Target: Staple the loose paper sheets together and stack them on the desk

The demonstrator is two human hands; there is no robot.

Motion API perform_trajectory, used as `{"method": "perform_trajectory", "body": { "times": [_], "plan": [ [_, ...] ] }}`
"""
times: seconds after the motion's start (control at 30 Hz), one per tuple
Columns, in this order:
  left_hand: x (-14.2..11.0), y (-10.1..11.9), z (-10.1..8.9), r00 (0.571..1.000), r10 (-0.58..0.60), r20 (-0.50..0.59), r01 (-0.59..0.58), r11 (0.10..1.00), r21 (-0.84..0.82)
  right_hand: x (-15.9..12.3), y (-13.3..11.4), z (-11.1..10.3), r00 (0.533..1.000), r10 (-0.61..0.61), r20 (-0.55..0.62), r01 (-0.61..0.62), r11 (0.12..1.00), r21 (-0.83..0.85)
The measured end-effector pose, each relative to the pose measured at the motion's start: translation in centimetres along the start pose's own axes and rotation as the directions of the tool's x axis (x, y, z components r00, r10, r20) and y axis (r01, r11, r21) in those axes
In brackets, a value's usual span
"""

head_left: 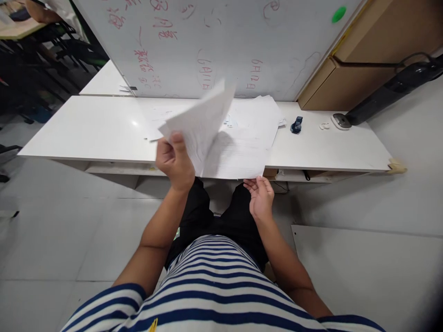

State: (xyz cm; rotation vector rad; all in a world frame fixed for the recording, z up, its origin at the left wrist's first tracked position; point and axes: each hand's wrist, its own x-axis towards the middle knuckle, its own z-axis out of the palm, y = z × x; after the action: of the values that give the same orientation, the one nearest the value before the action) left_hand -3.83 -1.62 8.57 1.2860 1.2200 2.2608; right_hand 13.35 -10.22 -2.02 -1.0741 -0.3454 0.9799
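Note:
My left hand (175, 161) is closed on white paper sheets (202, 124), which stand raised and tilted, blurred at their upper edge. Below and to the right lies a printed sheet (238, 154), its front edge reaching past the edge of the white counter. At that sheet's near right corner, my right hand (261, 196) pinches the paper between thumb and fingers. More loose papers (259, 110) are spread on the counter behind, partly hidden by the raised sheets.
On the white counter (93, 129) to the right lie a dark blue object (296, 125), small white earbud-like pieces (324, 126) and a computer mouse (341, 121). A whiteboard (221, 46) with red writing rises behind. Cardboard boxes (360, 85) and a black cylinder (391, 90) stand at right.

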Motion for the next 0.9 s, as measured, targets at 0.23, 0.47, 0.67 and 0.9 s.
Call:
{"method": "perform_trajectory", "body": {
  "times": [0.23,0.47,0.67,0.9],
  "plan": [
    [2.8,0.7,-0.1,0.986,0.146,-0.079,-0.149,0.988,-0.033,2.0,0.8,0.4,0.994,0.091,-0.058,-0.090,0.996,0.017],
    [2.1,-3.2,-0.8,0.998,-0.059,0.004,0.058,0.993,0.103,2.5,3.6,-1.6,0.955,0.270,-0.125,-0.268,0.963,0.029],
    [2.2,-3.7,-0.6,0.998,-0.053,0.025,0.050,0.994,0.100,2.1,4.3,-3.1,0.946,0.301,-0.122,-0.303,0.953,0.003],
    [2.0,-3.9,-0.3,0.996,-0.076,0.038,0.070,0.988,0.141,4.9,4.5,-3.7,0.922,0.382,0.061,-0.379,0.924,-0.047]
  ]
}}
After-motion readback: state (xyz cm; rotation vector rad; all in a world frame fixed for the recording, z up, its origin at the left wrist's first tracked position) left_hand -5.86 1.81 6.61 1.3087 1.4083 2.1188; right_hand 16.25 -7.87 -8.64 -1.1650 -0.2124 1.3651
